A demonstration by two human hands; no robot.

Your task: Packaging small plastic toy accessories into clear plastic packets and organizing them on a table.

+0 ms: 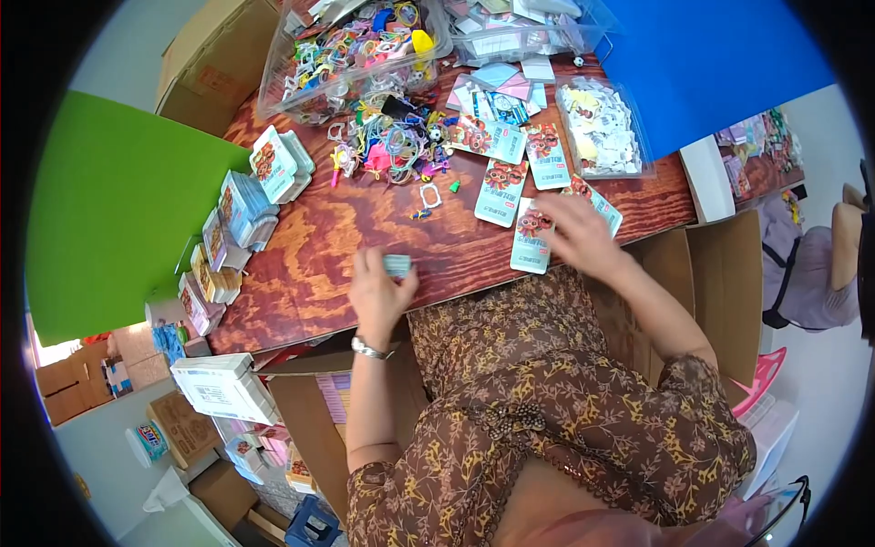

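Observation:
My left hand (378, 290), with a silver watch on the wrist, is closed around a small stack of cards (397, 265) near the table's front edge. My right hand (585, 239) reaches over a white card packet with red figures (529, 252), its fingers stretched out and slightly blurred. Whether the fingertips touch that packet I cannot tell. Beyond it, more such packets, including one packet (501, 193) and another packet (548, 157), lie spread and partly overlapping. Between the hands and the heap lies a white plastic ring (430, 196), with a small green piece (454, 186) close by.
A heap of small colourful trinkets (387, 141) spills before a clear bin (355, 73). At right stands a clear tray of white pieces (602, 128). Stacked card packs (244, 210) line the table's left side. Green (137, 219) and blue (711, 64) panels flank the table (319, 228).

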